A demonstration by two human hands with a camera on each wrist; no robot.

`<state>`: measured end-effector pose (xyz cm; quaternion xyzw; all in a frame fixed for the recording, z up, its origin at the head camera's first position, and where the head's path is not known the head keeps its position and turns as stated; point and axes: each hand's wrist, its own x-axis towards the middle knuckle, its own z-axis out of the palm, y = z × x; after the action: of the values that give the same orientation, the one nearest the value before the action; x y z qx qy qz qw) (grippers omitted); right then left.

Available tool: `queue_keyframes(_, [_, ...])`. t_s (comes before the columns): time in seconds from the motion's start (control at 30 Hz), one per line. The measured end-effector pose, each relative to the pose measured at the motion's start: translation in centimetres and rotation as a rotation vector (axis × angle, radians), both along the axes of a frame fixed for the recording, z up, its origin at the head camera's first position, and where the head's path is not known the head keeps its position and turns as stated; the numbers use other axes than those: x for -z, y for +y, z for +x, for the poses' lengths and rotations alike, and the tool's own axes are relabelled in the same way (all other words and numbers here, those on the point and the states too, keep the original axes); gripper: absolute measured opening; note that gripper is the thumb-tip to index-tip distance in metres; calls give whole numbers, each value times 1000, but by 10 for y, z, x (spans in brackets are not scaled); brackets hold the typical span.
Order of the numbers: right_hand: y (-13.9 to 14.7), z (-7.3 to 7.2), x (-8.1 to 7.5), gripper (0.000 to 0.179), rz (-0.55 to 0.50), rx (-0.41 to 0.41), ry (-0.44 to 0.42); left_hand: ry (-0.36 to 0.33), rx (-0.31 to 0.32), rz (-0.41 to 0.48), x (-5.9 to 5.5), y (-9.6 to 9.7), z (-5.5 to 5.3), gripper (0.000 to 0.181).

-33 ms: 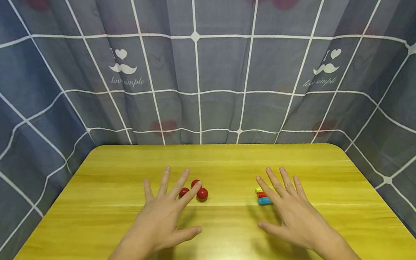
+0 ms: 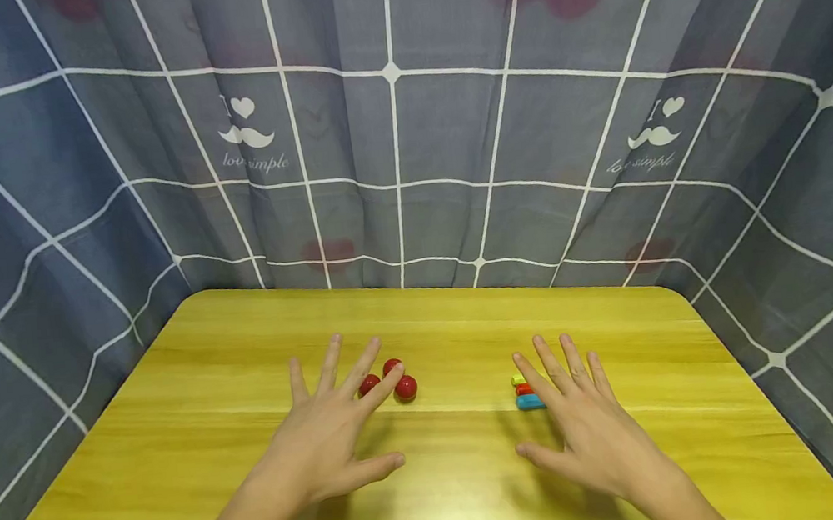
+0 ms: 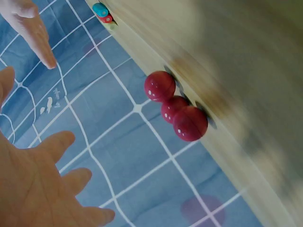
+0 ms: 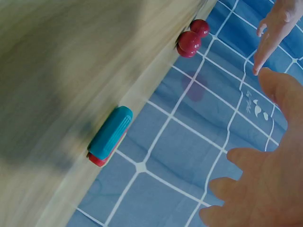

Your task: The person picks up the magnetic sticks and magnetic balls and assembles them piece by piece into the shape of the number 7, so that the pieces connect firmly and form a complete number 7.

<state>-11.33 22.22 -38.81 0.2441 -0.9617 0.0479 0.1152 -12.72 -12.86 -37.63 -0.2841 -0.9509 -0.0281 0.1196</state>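
Three shiny red balls [image 2: 406, 388] sit close together on the table [image 2: 467, 473], left of its middle. Over them my left hand [image 2: 328, 436] hovers with fingers spread, partly covering them in the head view; the left wrist view shows a gap between that hand and the balls. Farther right, a blue ribbed stick [image 4: 111, 132], a red stick [image 2: 523, 389] and a yellow-green stick [image 2: 518, 380] lie side by side, possibly markers. My right hand [image 2: 591, 427] is held above the table beside them, fingers spread, hiding their right ends. Neither hand holds anything.
A grey-blue curtain [image 2: 442, 132] with white grid lines hangs behind the table and along both sides. The wood-patterned yellow tabletop has rounded far corners. Dark straps or devices show under both wrists at the bottom of the head view.
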Motion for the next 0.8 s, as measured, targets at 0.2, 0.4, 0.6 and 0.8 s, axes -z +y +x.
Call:
queue_keyframes(0.2, [7, -1, -2, 96, 7, 6, -13, 14, -2, -2, -5, 3, 0, 92])
queue_keyframes(0.4, [14, -3, -6, 97, -5, 14, -28, 13, 14, 70, -16, 4, -4, 90])
queue_keyframes(0.6, [14, -3, -3, 97, -52, 9, -78, 5, 23, 109, -18, 7, -8, 91])
queue_keyframes(0.8, [13, -3, 2, 93, -122, -23, -78, -21, 14, 188, -8, 10, -15, 90])
